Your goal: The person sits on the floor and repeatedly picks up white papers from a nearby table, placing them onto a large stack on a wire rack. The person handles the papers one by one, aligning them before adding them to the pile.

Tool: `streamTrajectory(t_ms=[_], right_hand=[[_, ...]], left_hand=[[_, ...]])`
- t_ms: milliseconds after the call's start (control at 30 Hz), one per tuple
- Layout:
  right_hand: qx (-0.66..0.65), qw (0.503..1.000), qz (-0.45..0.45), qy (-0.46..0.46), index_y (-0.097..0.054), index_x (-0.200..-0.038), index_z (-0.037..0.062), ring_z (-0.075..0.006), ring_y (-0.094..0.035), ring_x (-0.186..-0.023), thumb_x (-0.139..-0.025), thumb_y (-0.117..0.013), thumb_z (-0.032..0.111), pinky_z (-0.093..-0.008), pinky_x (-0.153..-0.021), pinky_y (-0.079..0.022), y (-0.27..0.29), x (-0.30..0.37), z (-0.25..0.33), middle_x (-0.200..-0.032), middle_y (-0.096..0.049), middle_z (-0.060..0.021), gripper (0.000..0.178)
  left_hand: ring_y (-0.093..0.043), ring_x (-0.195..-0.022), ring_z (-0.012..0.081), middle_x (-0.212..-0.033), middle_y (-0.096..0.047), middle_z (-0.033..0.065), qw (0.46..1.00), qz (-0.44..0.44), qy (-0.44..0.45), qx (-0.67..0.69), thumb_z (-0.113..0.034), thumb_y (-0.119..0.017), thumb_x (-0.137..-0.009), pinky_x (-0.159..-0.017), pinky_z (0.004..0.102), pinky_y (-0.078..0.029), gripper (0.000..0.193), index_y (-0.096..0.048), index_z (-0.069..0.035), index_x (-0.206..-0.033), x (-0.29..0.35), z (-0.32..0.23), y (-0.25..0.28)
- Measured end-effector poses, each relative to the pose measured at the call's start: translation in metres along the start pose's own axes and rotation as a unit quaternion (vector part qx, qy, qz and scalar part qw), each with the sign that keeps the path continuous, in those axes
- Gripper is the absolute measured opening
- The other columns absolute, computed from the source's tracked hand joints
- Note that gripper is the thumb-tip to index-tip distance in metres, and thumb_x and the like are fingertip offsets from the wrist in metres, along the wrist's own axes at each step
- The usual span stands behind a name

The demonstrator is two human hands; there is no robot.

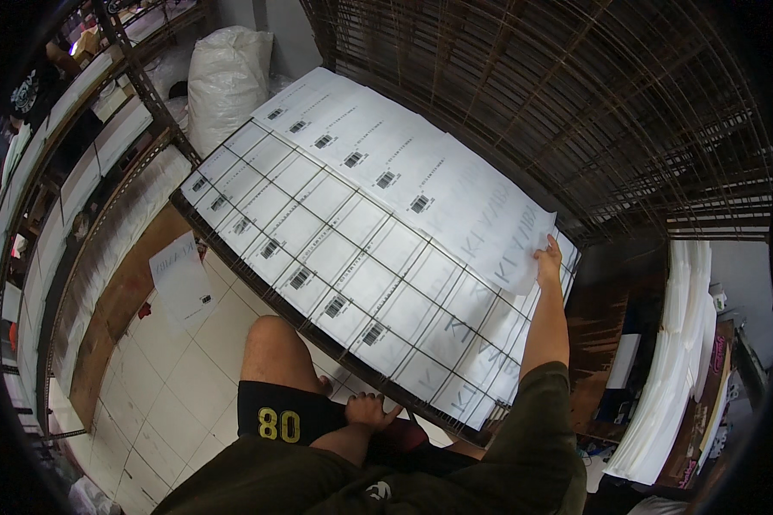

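Observation:
My right hand (548, 260) pinches the right end of a printed translucent white sheet (455, 184), thumb and fingers at its edge. This sheet is the nearest of several overlapping ones lying along the far half of a wire drying rack (345, 202). Under the grid, on the near side, more printed sheets (318, 249) show through the wires. Each carries a small dark code block and large grey lettering. My left hand (369, 412) rests on my lap by the rack's front edge, thumb apart from the loosely bent fingers, with nothing visible in it.
Raised rusty wire racks (524, 86) lean up behind the sheets. A stuffed white sack (229, 86) stands at the back left. One printed sheet (183, 275) lies on the tiled floor (167, 378). Shelves with stacked sheets (116, 189) line the left; a tall white stack (670, 360) stands right.

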State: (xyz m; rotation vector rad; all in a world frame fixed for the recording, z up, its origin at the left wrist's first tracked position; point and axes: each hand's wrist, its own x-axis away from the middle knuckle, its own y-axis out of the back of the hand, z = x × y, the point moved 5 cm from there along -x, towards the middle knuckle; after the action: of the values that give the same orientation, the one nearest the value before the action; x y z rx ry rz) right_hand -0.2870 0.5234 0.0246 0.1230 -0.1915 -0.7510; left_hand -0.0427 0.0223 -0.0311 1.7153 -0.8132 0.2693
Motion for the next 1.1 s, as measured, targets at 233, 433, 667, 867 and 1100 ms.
streamTrajectory(t_ms=[233,433,667,867,1100], right_hand=[[-0.101,0.994,0.034,0.010,-0.030,-0.143,0.0110,-0.0344,-0.036,-0.129,-0.073,-0.056,-0.007,-0.0370,-0.095,-0.040,-0.003,-0.003,-0.001,-0.144,-0.029,-0.0239,0.077],[0.109,0.963,-0.170,0.180,-0.034,-0.140,0.0071,-0.0274,-0.048,-0.117,-0.078,-0.064,0.000,-0.0357,-0.096,-0.040,0.032,0.042,0.028,-0.134,-0.044,-0.0183,0.070],[0.205,0.943,-0.157,0.211,-0.051,-0.126,0.0035,-0.0234,-0.052,-0.109,-0.080,-0.064,0.005,-0.0366,-0.091,-0.041,0.078,0.239,0.000,-0.117,-0.056,-0.0106,0.048],[0.358,0.898,-0.207,0.148,-0.041,-0.133,0.0035,-0.0334,-0.052,-0.111,-0.083,-0.063,0.015,-0.0405,-0.097,-0.038,0.130,0.378,-0.016,-0.119,-0.054,-0.0181,0.056],[0.380,0.908,-0.177,0.004,-0.008,-0.147,0.0121,-0.0361,-0.031,-0.133,-0.088,-0.059,0.037,-0.0433,-0.104,-0.033,0.106,0.422,-0.006,-0.146,-0.025,-0.0219,0.082]], left_hand=[[-0.060,-0.098,0.0261,-0.100,-0.065,0.0133,1.000,0.002,-0.003,-0.006,-0.070,-0.038,-0.082,-0.082,0.0405,-0.044,0.072,-0.063,-0.009,-0.111,-0.001,0.001,-0.005],[-0.061,-0.097,0.0267,-0.098,-0.066,0.0141,0.999,0.028,0.005,-0.026,-0.068,-0.038,-0.083,-0.081,0.0402,-0.044,0.072,-0.064,-0.007,-0.109,0.003,-0.003,0.010],[-0.063,-0.089,0.0277,-0.093,-0.066,0.0143,0.999,-0.016,-0.008,-0.037,-0.067,-0.041,-0.082,-0.078,0.0410,-0.046,0.069,-0.066,-0.007,-0.103,0.002,-0.004,0.000],[-0.064,-0.086,0.0296,-0.091,-0.067,0.0146,0.997,-0.044,-0.014,-0.060,-0.068,-0.040,-0.081,-0.072,0.0430,-0.049,0.069,-0.067,-0.007,-0.098,0.002,-0.009,0.005],[-0.066,-0.080,0.0303,-0.081,-0.068,0.0148,0.998,-0.051,-0.022,0.022,-0.071,-0.035,-0.082,-0.069,0.0432,-0.050,0.074,-0.071,-0.007,-0.086,0.009,0.001,0.000]])
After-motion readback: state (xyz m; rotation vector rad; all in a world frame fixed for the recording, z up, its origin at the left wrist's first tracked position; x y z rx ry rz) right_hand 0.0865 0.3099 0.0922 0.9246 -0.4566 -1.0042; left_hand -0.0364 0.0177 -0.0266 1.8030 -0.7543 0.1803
